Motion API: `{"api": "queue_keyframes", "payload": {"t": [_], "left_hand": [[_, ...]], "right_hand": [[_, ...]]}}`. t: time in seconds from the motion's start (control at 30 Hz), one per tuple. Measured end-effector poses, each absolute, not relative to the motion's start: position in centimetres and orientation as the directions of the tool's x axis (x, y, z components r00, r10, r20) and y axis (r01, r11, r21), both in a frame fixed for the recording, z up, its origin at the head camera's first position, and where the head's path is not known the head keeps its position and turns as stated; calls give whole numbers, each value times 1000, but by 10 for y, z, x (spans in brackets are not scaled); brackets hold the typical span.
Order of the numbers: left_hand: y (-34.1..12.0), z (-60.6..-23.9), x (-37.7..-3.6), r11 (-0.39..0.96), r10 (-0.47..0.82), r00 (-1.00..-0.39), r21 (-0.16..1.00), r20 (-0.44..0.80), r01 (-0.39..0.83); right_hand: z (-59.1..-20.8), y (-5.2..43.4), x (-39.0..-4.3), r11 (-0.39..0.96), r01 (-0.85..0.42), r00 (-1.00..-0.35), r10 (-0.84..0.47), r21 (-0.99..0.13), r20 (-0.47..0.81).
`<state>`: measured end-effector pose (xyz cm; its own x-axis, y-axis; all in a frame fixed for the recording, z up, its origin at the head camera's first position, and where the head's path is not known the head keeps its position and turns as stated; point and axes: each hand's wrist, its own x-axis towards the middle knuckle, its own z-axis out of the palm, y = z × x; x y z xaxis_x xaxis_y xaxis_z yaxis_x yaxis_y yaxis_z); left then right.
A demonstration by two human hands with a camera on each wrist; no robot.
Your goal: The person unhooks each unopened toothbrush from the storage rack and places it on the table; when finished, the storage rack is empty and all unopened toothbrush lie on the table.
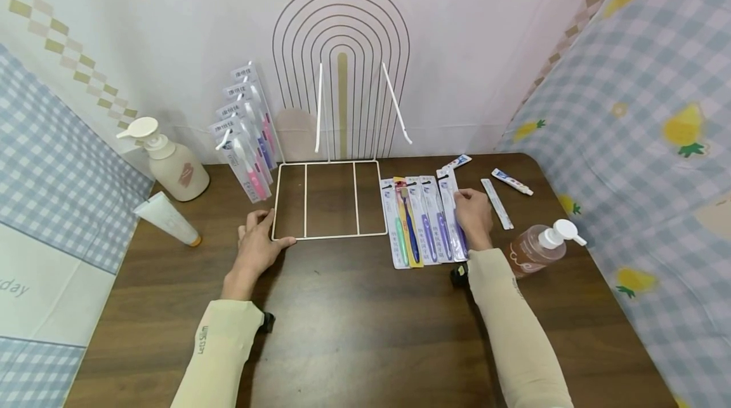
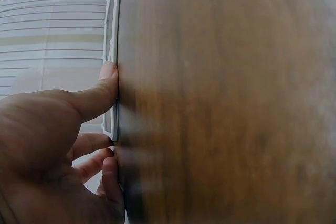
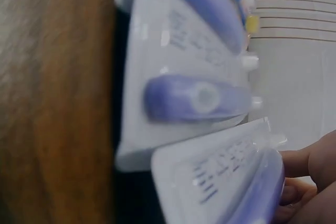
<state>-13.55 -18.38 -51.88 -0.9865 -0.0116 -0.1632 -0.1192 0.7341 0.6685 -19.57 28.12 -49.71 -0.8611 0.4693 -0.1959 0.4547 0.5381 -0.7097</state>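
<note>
A white wire rack [image 1: 305, 202] stands on the table, with two prongs rising at its back. My left hand [image 1: 257, 246] holds its front left corner, the thumb [image 2: 102, 95] on the front wire and the other fingers at the side. To the rack's right lies a row of packaged toothbrushes, among them a yellow-backed pack [image 1: 410, 224]. My right hand [image 1: 474, 214] pinches the right edge of the rightmost purple toothbrush pack [image 1: 448, 195]. In the right wrist view that pack [image 3: 210, 182] lies slanted beside its neighbour [image 3: 152, 40]; the fingertips are partly hidden.
Several toothbrush packs [image 1: 248, 160] hang on hooks at the left. Nearby are a cream pump bottle [image 1: 179, 170] and a white tube [image 1: 168, 221]. Small toothpaste tubes [image 1: 511, 181], a narrow sachet [image 1: 497, 204] and a clear pump bottle [image 1: 528, 252] are at the right.
</note>
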Motion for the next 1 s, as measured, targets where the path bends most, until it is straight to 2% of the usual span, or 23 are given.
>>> {"api": "queue_keyframes", "payload": {"t": [0.17, 0.6, 0.7, 0.87, 1.0], "left_hand": [[-182, -515, -135, 734, -14, -986, 668, -168, -124], [-178, -508, -132, 741, -24, -982, 656, -188, -144], [-178, -508, -132, 739, -26, -983, 659, -182, -142], [-179, -511, -132, 736, -17, -983, 663, -182, -136], [-179, -510, -132, 740, -17, -980, 656, -200, -147]], "right_hand": [[-503, 284, -196, 542, 462, -864, 456, -702, -216], [-552, 314, -224, 570, 455, -870, 449, -684, -204], [-545, 310, -220, 566, 456, -867, 455, -687, -200], [-512, 288, -198, 553, 447, -869, 455, -703, -194], [-513, 288, -196, 559, 438, -874, 450, -704, -186]]}}
